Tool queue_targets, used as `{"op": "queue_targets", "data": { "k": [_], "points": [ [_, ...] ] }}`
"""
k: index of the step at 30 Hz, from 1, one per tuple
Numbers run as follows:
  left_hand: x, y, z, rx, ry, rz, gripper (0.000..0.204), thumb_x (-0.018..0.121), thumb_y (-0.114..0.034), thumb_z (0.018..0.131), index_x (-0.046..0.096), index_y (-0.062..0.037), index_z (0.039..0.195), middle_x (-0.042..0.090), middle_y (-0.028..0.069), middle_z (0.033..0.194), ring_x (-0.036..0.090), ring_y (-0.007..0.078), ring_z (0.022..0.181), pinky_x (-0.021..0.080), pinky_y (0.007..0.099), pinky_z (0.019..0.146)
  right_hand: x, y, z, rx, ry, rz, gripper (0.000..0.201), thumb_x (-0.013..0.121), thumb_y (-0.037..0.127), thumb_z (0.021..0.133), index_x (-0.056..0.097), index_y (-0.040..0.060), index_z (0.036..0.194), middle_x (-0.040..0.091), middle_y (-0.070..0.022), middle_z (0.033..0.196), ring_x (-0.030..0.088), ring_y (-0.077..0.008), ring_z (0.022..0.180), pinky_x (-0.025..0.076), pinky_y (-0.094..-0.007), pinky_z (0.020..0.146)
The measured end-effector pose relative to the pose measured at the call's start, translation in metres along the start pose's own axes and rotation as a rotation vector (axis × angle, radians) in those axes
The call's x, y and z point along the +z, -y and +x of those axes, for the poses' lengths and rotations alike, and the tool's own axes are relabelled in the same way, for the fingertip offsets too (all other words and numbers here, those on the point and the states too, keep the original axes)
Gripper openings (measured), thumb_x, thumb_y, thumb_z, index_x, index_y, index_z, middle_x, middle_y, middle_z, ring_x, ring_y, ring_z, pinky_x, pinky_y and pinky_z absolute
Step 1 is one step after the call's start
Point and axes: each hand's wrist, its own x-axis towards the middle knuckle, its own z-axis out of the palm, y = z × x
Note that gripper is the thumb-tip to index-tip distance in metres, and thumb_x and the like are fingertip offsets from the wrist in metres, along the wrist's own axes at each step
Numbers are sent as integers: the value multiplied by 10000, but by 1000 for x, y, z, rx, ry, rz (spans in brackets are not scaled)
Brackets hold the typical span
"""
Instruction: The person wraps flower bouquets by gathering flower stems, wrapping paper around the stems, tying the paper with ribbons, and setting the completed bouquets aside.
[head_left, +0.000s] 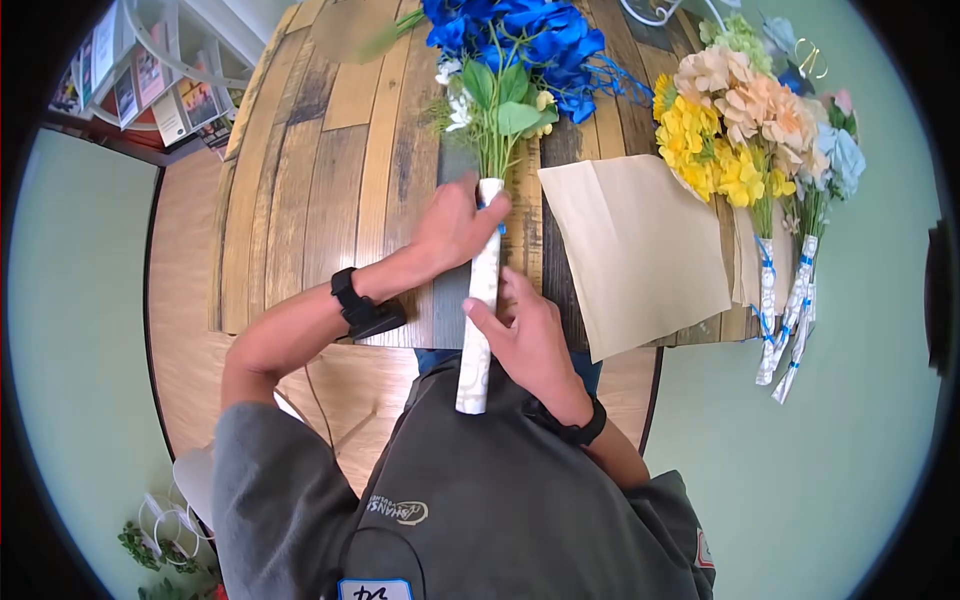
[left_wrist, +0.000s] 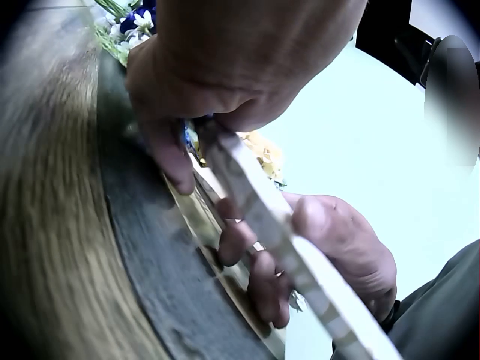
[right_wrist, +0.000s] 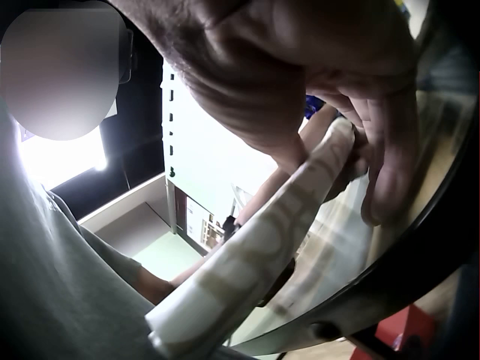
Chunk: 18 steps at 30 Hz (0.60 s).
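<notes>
A bouquet of blue flowers [head_left: 545,45] with green leaves [head_left: 500,98] lies at the table's far side, its stems inside a white patterned paper wrap [head_left: 478,340]. My left hand [head_left: 455,225] grips the wrap's upper end, where a bit of blue shows. Lower down, my right hand [head_left: 525,335] holds the wrap between thumb and fingers. The wrap [left_wrist: 300,262] slants between both hands in the left wrist view, the right hand [left_wrist: 337,240] below. In the right wrist view the wrap [right_wrist: 255,247] widens toward its loose lower end.
Brown paper sheets [head_left: 640,255] lie right of the wrap. Beyond them are yellow flowers [head_left: 700,150], peach flowers [head_left: 755,100] and light blue flowers [head_left: 840,155], with white-wrapped stems past the table edge. A rack of booklets [head_left: 150,80] stands at the far left.
</notes>
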Motion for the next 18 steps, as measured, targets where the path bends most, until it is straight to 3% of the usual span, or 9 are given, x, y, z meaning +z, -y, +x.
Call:
{"op": "queue_targets", "data": {
  "k": [2, 3, 6, 7, 10, 11, 12, 14, 18],
  "points": [
    [4, -7, -2, 22, -137, -251, 427, 622, -335, 894, 589, 90, 909, 665, 248, 752, 682, 323, 691, 501, 449, 639, 0, 3, -2, 146, 204, 348, 372, 686, 222, 916, 524, -57, 1100, 671, -190, 847, 677, -272, 654, 534, -411, 611],
    [10, -13, -3, 73, -219, -452, 350, 633, -292, 911, 592, 55, 912, 635, 163, 689, 611, 221, 601, 468, 392, 574, 5, 7, -4, 179, 224, 493, 358, 629, 211, 974, 493, -49, 1178, 607, -87, 768, 664, -144, 599, 517, -280, 520],
    [11, -16, 7, 75, -355, -524, 284, 643, -253, 922, 578, 22, 889, 578, 86, 644, 519, 139, 576, 428, 332, 532, 4, 15, -3, 309, 271, 774, 352, 599, 235, 990, 491, -47, 1172, 576, -72, 743, 607, -135, 516, 484, -272, 469],
    [5, -22, 7, 49, -371, -570, 252, 638, -232, 935, 559, -6, 857, 553, 36, 634, 476, 103, 572, 405, 307, 519, 5, 16, -2, 306, 286, 801, 359, 582, 322, 1004, 512, -15, 1107, 527, -29, 676, 518, -105, 449, 429, -253, 419],
    [-15, -31, 9, 131, -450, -725, 236, 619, -232, 959, 550, -29, 861, 561, 12, 647, 496, 83, 556, 402, 287, 494, 0, 16, 6, 344, 365, 748, 399, 584, 413, 997, 527, 18, 1008, 471, 13, 614, 459, -73, 435, 378, -238, 386],
    [-24, -34, 5, 118, -409, -795, 214, 598, -235, 981, 543, -42, 907, 567, 10, 654, 533, 88, 504, 404, 270, 446, 5, 17, 8, 239, 299, 694, 459, 580, 497, 977, 531, 48, 894, 430, 42, 575, 413, -45, 429, 345, -233, 373],
    [-32, -40, 3, 123, -396, -912, 210, 585, -238, 990, 519, -44, 942, 559, 28, 637, 566, 125, 458, 420, 270, 407, 5, 20, 11, 231, 284, 692, 459, 580, 497, 977, 531, 48, 894, 430, 42, 575, 413, -45, 429, 345, -233, 373],
    [-46, -41, 5, 137, -480, -835, 194, 559, -235, 1001, 483, -71, 931, 537, 44, 567, 570, 168, 428, 438, 290, 400, 5, 27, 19, 206, 330, 624, 499, 573, 528, 971, 541, 45, 848, 434, 42, 578, 397, -40, 426, 332, -234, 367],
    [-61, -24, 10, 164, -547, -909, 205, 551, -249, 1005, 460, -90, 914, 524, 44, 568, 562, 164, 443, 450, 286, 422, 21, 21, 37, 75, 375, 494, 553, 530, 562, 980, 552, 48, 779, 456, 39, 579, 422, -58, 494, 343, -263, 437]
  ]
}}
